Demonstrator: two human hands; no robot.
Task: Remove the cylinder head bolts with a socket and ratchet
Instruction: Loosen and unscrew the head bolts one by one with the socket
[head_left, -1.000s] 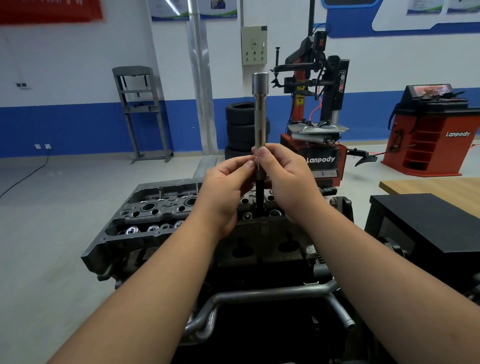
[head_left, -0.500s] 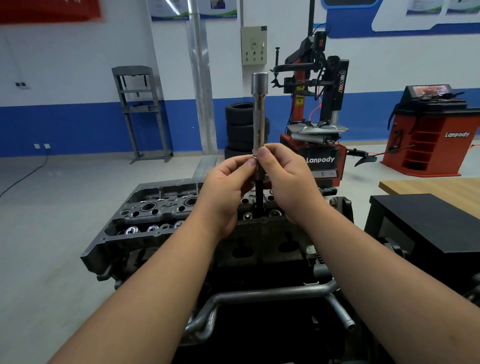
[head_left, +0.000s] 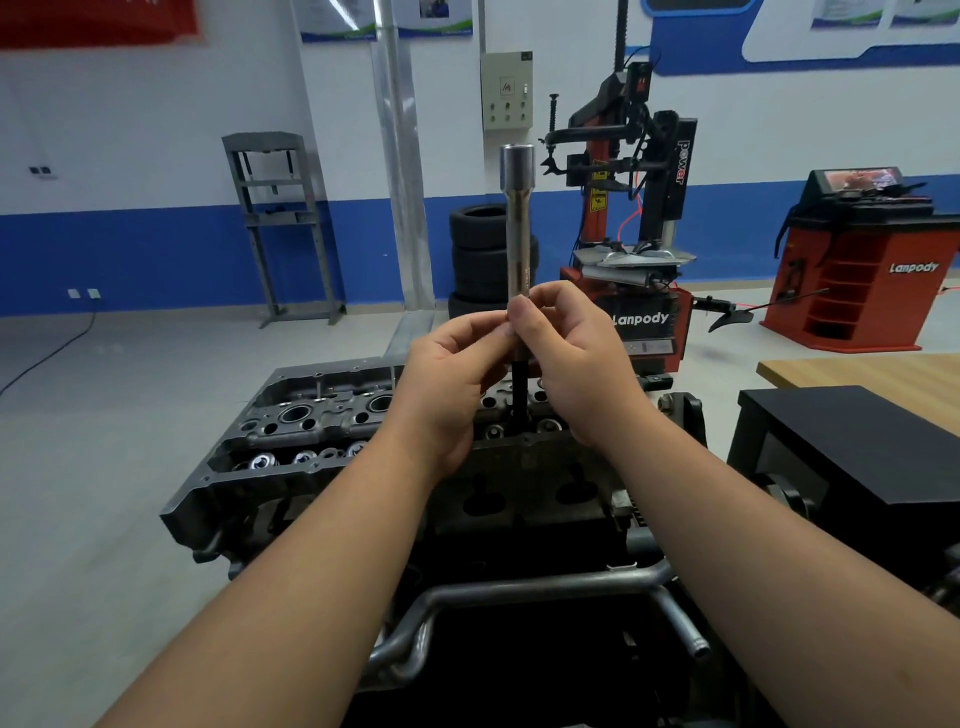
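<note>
A long silver socket extension (head_left: 518, 223) stands upright, its open square end on top. Below it a dark bolt shank (head_left: 519, 387) runs down into the grey cylinder head (head_left: 311, 415). My left hand (head_left: 447, 384) and my right hand (head_left: 576, 358) meet at the extension's lower end, and the fingertips of both pinch it where the silver tube joins the dark shank. The bolt's lower end is hidden in the head. No ratchet is in view.
The head sits on a dark engine stand with metal coolant pipes (head_left: 545, 590) in front. A black box (head_left: 852, 447) and a wooden table (head_left: 862, 371) stand at right. Behind are stacked tyres (head_left: 475, 254), a red tyre changer (head_left: 634, 249) and a red wheel balancer (head_left: 862, 260).
The hands and the upright extension have barely moved; the fingertips have shifted slightly around the tube.
</note>
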